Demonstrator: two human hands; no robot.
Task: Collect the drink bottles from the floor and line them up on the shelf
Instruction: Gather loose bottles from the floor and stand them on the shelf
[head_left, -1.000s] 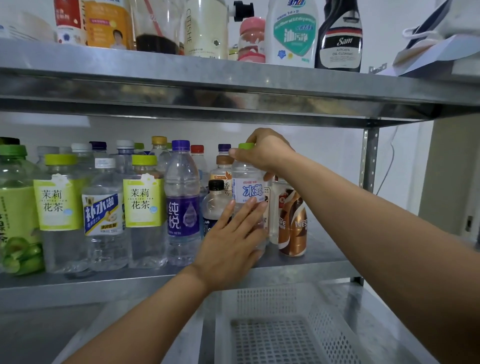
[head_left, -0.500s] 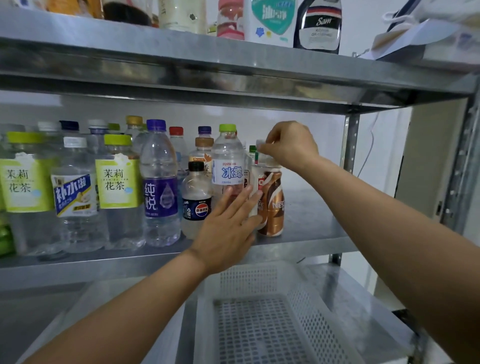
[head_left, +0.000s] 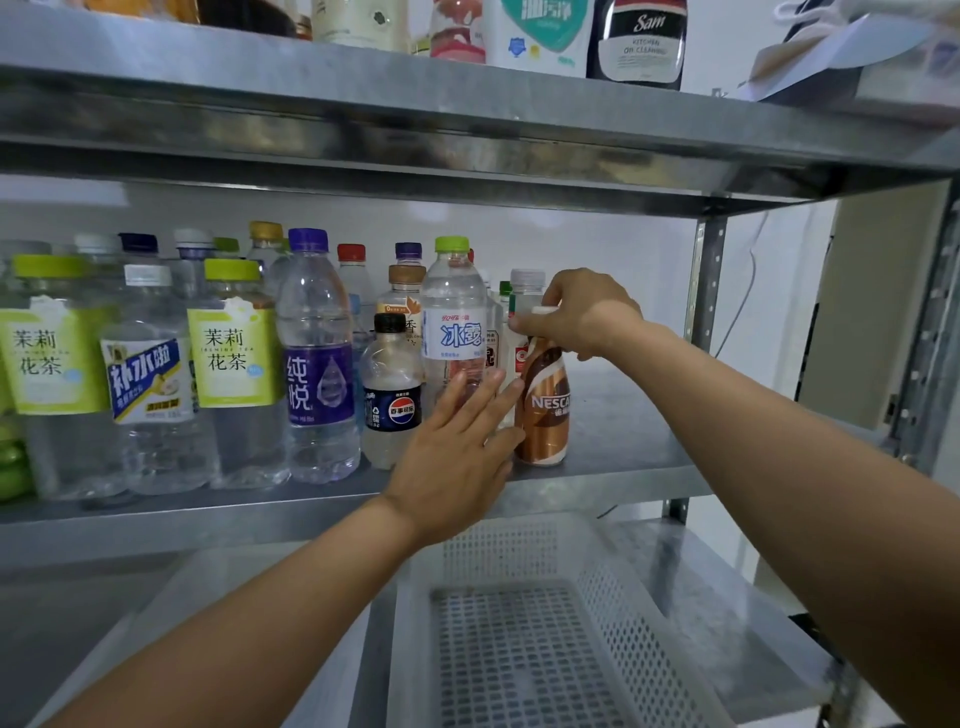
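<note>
Closest, low down: a white basket (head_left: 613, 582) w/ holes, sitting on the bottom shelf (head_left: 727, 597).

Next up is the L hand (head_left: 457, 441). It is flat, w/ fingers straight & a bit spread, and it holds nothing. The fingertips (head_left: 488, 389) rest on the low part of the clear bottle (head_left: 454, 322) w/ the blue label, like a guard so it won't tip.

Just past it, the R hand (head_left: 582, 312) pinches the white top of the brown coffee bottle (head_left: 545, 415), fingers curled round the cap. That bottle stands upright on the middle shelf (head_left: 623, 447), at the right end of the front row, just beside the clear one. It looks set down.

To the left in the same row: a small cola bottle (head_left: 390, 400), a purple water bottle (head_left: 318, 364) & green tea bottles (head_left: 231, 358). More caps (head_left: 351, 253) poke up behind, so approx 2 rows.

Far up: the top shelf (head_left: 363, 93) w/ cleaning bottles (head_left: 636, 47).

How far along? I think nearly done, since lots of drinks stand lined up. Left to do: let go of the coffee bottle, maybe nudge it straight. The floor is not in view, so I can't tell if more bottles wait there.
</note>
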